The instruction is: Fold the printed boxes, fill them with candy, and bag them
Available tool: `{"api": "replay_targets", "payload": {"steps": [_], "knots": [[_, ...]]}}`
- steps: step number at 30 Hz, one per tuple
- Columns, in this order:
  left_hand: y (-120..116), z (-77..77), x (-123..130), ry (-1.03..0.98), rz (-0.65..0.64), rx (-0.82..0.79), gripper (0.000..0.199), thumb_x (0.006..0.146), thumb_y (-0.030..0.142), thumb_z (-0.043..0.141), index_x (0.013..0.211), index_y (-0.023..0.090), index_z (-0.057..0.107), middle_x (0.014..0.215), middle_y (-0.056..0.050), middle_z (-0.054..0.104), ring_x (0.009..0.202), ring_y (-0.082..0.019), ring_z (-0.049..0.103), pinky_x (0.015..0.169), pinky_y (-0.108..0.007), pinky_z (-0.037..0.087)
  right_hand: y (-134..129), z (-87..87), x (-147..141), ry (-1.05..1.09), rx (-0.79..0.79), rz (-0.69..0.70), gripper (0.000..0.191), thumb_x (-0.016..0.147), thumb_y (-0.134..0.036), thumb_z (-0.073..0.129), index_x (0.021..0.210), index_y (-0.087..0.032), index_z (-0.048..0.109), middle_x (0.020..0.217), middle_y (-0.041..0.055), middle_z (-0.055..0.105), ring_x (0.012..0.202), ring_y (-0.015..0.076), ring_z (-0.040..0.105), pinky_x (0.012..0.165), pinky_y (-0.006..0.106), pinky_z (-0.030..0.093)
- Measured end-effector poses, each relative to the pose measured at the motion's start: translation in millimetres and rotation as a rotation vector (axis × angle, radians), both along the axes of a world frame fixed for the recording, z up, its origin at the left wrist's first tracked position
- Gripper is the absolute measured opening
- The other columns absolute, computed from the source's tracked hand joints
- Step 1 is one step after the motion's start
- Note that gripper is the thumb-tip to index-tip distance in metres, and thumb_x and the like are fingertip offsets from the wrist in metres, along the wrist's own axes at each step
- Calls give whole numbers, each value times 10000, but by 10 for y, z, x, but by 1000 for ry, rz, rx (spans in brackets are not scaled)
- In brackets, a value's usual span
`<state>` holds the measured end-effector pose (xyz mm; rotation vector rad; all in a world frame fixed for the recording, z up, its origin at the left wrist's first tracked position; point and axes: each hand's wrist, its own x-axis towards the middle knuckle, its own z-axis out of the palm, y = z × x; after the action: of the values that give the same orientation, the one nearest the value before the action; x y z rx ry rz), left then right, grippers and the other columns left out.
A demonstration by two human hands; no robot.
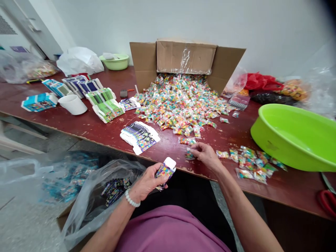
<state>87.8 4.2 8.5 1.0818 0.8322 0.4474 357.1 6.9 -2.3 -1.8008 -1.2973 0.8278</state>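
Observation:
My left hand, with a white bead bracelet at the wrist, is closed around a small purple printed candy box whose white top flap stands up. Over the table edge, my right hand pinches a small clear candy packet between thumb and fingers. Just beyond it lies another candy packet. A large heap of candy packets spills from an open cardboard carton. Left of the heap, a fanned stack of flat purple boxes rests near the edge.
At right sit a green basin, loose candy packets and red-handled scissors. Green flat boxes and a white cup stand at left. Below the table edge, a plastic-lined carton holds dark printed packs.

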Motion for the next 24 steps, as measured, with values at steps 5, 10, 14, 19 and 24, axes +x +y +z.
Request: {"api": "replay_targets", "payload": {"steps": [5,10,14,19,24], "knots": [[-32,93,110,-10,-2,-14,413,727,343,777,1045,143,604,935,-63,642,760,-152,623,600,-234,513,-167,339,-307,388,15,98,304,776,-478,656,781,-180,599,607,-28,564,508,100,472,501,230,380],[-79,194,160,-68,-32,1,418,745,312,765,1082,147,581,987,-74,610,939,-209,613,678,-286,564,-274,500,-573,501,54,91,277,729,-424,726,733,-168,621,589,-45,535,485,76,408,474,218,333],[-107,246,158,-70,-39,-3,434,759,295,749,1125,151,564,1002,-79,612,899,-186,610,657,-265,556,-333,440,-617,418,60,122,229,763,-387,701,762,-165,644,661,-6,618,569,114,516,552,243,406],[-146,225,187,-115,31,10,422,751,278,747,1118,180,564,922,-35,607,807,-154,602,599,-223,522,-415,394,-640,124,87,260,209,871,-352,607,814,-184,718,773,36,659,698,163,581,675,296,449],[-179,128,216,-108,140,-109,447,866,555,563,1062,158,625,801,-49,652,632,-145,617,529,-234,498,-435,465,-685,-130,121,375,180,908,-294,589,854,-222,745,834,33,580,776,168,569,711,299,428]]}}
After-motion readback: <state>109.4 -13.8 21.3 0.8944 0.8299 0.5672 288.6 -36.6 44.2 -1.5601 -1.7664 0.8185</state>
